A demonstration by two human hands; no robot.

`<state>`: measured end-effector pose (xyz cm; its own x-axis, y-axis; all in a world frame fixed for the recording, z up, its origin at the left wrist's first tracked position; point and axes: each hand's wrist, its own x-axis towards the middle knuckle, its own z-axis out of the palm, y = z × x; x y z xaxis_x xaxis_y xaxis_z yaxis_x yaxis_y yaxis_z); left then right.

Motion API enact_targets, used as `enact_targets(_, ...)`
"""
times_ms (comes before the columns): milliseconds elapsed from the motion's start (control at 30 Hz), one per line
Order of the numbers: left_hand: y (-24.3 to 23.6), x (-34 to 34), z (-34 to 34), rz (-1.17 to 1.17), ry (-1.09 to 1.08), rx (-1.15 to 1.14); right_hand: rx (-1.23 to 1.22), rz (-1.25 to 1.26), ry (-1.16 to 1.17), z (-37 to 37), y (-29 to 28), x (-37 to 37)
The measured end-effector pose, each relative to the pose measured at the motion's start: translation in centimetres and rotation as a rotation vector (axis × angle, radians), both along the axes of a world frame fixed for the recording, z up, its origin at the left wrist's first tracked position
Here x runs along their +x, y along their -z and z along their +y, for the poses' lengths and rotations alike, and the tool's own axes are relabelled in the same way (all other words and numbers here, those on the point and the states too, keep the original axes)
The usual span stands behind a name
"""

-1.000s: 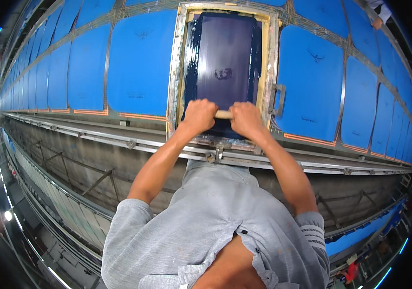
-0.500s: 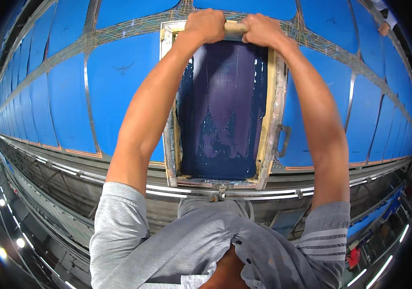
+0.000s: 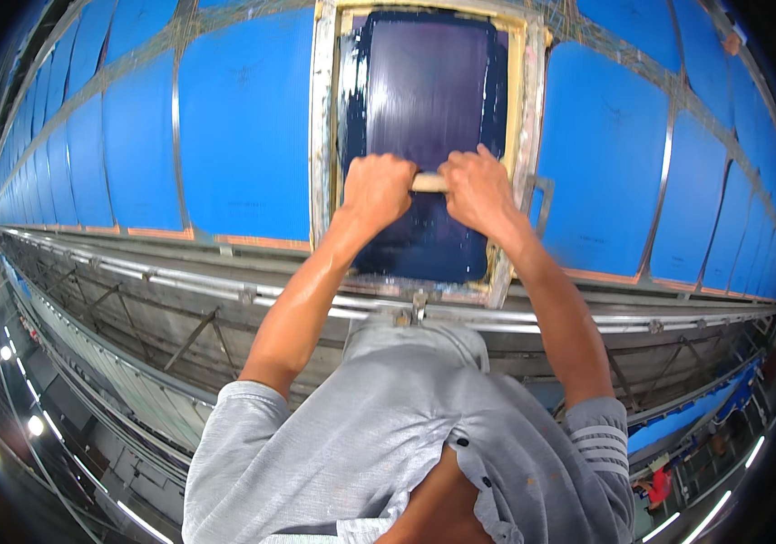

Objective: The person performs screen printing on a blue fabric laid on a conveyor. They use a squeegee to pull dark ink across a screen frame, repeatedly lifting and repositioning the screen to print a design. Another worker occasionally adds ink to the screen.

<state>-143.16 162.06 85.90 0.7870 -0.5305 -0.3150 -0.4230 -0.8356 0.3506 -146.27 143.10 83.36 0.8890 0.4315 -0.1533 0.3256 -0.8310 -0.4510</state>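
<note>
Both my hands are closed around the pale wooden handle of a squeegee (image 3: pixel 429 183), held crosswise inside a screen printing frame. My left hand (image 3: pixel 379 189) grips its left part and my right hand (image 3: pixel 477 192) its right part, the thumb side raised. The handle's ends and the blade are hidden by the hands. On the far side of the squeegee the purple mesh (image 3: pixel 429 86) looks smooth. Dark blue ink (image 3: pixel 424 249) lies on the near side and along the borders. The worn, ink-stained screen frame (image 3: pixel 322 118) surrounds it all.
Rows of blue panels (image 3: pixel 244 136) lie on the long table left and right of the frame. A metal handle (image 3: pixel 539 204) juts from the frame's right side. A metal rail (image 3: pixel 288 302) runs along the near edge. Another person's hand (image 3: pixel 732 42) shows at the far right.
My hands have pulled the squeegee from the frame's far end toward me, past its middle. The streaked mesh behind it now looks even. The view has shifted, with the frame higher in it.
</note>
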Motion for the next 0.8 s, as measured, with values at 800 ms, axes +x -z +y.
enact_targets(800,-0.8,-14.4,5.2,-0.07,-0.048,-0.195,0.862,0.109,1.229,-9.6,5.0,-6.0)
